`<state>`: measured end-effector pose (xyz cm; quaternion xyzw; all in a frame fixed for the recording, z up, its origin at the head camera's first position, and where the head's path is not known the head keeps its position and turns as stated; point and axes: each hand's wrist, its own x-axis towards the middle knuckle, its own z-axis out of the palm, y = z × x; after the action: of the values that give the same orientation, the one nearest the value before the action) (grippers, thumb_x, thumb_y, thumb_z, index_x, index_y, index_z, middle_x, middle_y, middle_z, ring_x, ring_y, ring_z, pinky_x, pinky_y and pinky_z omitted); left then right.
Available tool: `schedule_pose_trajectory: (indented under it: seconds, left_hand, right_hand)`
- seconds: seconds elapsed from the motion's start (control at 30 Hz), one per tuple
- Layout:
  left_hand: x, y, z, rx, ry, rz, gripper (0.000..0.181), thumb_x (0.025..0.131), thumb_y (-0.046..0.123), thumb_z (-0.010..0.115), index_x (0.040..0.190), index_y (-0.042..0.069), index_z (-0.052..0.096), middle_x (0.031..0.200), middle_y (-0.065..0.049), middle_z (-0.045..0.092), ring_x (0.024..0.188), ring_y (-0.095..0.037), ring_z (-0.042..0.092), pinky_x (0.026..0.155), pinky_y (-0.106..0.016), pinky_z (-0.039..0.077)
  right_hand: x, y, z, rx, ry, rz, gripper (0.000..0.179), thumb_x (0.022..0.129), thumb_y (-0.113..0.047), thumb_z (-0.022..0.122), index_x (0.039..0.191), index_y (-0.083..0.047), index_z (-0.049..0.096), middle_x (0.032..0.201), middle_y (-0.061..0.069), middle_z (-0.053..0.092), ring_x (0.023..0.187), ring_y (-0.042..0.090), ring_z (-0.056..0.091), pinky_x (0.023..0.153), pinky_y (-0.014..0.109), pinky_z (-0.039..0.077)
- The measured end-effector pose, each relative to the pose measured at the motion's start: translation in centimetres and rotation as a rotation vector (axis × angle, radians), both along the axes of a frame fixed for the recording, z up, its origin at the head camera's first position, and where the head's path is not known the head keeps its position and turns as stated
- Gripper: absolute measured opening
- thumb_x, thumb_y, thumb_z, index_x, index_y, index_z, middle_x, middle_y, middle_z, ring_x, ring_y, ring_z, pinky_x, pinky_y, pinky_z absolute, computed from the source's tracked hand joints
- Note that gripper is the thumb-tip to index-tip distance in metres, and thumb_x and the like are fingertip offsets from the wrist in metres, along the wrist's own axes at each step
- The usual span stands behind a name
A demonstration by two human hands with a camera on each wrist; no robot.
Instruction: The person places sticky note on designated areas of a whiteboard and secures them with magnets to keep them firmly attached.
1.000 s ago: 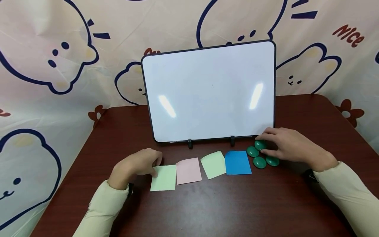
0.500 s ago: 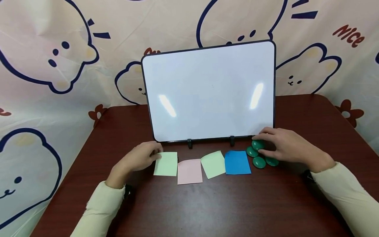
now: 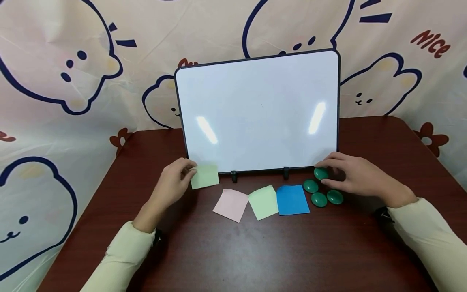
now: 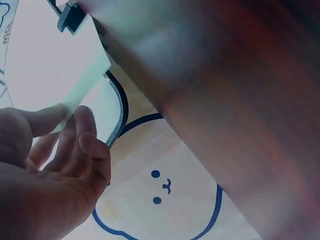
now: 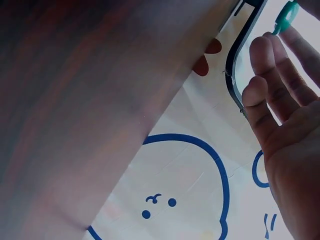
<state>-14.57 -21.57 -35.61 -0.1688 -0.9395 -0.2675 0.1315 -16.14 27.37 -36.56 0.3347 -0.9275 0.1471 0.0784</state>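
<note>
My left hand (image 3: pixel 171 182) pinches a pale green sticky note (image 3: pixel 205 177) by its left edge, thumb in front. The note is raised and overlaps the lower left corner of the whiteboard (image 3: pixel 259 109); in the left wrist view the note (image 4: pixel 87 82) slants up from thumb and fingers. At the board's lower right corner, my right hand (image 3: pixel 352 174) holds a round green magnet (image 3: pixel 321 174) between thumb and fingertips. The right wrist view shows this magnet (image 5: pixel 286 19) edge-on. Three more green magnets (image 3: pixel 319 199) lie on the table just below that hand.
A pink sticky note (image 3: pixel 231 205), a second pale green note (image 3: pixel 263 202) and a blue note (image 3: pixel 293 200) lie in a row before the board. Two black feet (image 3: pixel 234 176) support the board on the dark brown table (image 3: pixel 240 259). A cartoon-printed cloth (image 3: pixel 120 93) hangs behind.
My left hand has lifted the green note from the table up to the board's lower left corner. The pink note has turned askew. My right hand has raised its magnet slightly from the others.
</note>
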Motion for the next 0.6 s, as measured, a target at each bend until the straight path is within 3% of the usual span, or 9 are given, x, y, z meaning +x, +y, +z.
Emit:
schedule_pose_trajectory:
  seconds: [0.37,0.6]
  left_hand:
    - [-1.3,0.1,0.1,0.126,0.07,0.102,0.013,0.093,0.01,0.07,0.104,0.004,0.069,0.088,-0.011,0.07,0.076,-0.021,0.062,0.068,-0.033,0.049]
    - [-2.3,0.5,-0.1,0.147,0.161,0.106,0.008,0.091,0.009,0.071,0.096,0.003,0.071,0.081,-0.01,0.069,0.069,-0.019,0.057,0.063,-0.03,0.046]
  right_hand:
    - [0.0,-0.1,0.0,0.009,-0.015,0.009,0.039,0.083,-0.03,0.081,0.119,-0.025,0.07,0.109,-0.01,0.063,0.084,0.003,0.053,0.068,0.023,0.053]
    - [0.1,-0.3,-0.1,0.007,-0.024,0.021,0.038,0.083,-0.03,0.081,0.119,-0.025,0.07,0.108,-0.011,0.062,0.083,0.002,0.053,0.068,0.022,0.053]
